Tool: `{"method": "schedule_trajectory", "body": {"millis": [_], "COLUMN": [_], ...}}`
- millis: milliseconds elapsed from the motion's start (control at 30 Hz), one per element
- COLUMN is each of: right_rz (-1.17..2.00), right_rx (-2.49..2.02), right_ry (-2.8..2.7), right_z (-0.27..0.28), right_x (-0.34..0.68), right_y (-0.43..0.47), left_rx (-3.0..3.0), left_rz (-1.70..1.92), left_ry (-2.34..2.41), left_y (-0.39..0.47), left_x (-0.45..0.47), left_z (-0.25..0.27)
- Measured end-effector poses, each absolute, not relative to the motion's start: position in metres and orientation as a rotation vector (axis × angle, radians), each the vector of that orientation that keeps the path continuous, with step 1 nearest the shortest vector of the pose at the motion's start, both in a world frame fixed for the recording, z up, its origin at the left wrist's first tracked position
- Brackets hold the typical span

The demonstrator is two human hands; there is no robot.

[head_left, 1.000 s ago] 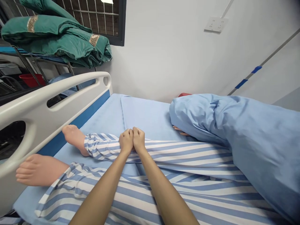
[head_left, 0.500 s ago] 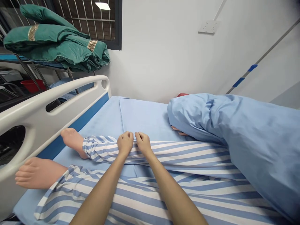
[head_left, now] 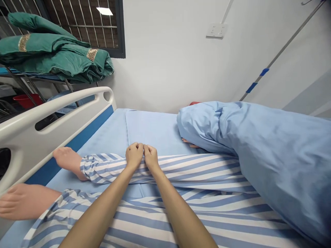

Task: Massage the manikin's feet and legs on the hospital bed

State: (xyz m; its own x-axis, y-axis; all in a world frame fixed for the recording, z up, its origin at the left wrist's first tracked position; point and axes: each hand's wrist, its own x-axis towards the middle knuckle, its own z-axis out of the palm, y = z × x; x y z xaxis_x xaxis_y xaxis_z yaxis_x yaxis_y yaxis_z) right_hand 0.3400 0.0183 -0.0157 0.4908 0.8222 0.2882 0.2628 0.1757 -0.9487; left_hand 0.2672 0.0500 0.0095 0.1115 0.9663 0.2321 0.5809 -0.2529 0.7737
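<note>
My left hand (head_left: pixel 134 155) and my right hand (head_left: pixel 151 156) are side by side over the far leg of the blue-and-white striped trousers (head_left: pixel 196 168). Both are closed with fingers curled in, and their thumb sides touch or nearly touch. Whatever they may grip is hidden by the fingers. The trousers are on a figure lying on the bed, whose smooth, doll-like far foot (head_left: pixel 67 162) and near foot (head_left: pixel 28 201) point left. A blue quilt (head_left: pixel 258 137) covers the figure's upper part, and a few fingertips (head_left: pixel 190 142) poke out from under its edge.
A pale blue sheet (head_left: pixel 155 124) covers the bed. At the left stands the white footboard (head_left: pixel 69 103). Folded green bedding (head_left: pixel 59 58) lies on a rack beyond it. Along the wall are a socket plate (head_left: pixel 216 31) and a metal pole (head_left: pixel 284 44) with blue bands.
My view has turned slightly right, so the scene sits further left. My two closed hands have come a little closer together, narrowing the gap between them.
</note>
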Motion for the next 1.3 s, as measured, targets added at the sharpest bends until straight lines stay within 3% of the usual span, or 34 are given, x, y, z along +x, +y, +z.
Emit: {"method": "schedule_trajectory", "body": {"millis": [200,500,800,1067,1300], "right_rz": [0.587,0.556,0.336,0.268,0.345], "right_rx": [-1.319,-1.362,-1.577,-1.769,-1.587], "right_ry": [-0.884,-0.879,-1.263,-1.334,-1.232], "right_z": [-0.016,-0.021,0.027,-0.015,-0.015], "right_x": [0.343,0.345,0.373,0.374,0.380], "right_y": [0.020,0.020,0.002,-0.005,-0.001], "left_rx": [1.612,1.869,1.968,2.008,2.052], "left_rz": [1.194,1.020,0.893,0.871,0.845], "left_ry": [1.405,1.524,1.625,1.644,1.587], "left_y": [0.040,0.035,0.029,0.032,0.032], "left_x": [0.291,0.289,0.291,0.293,0.293], "left_z": [0.000,-0.014,-0.009,-0.013,-0.008]}}
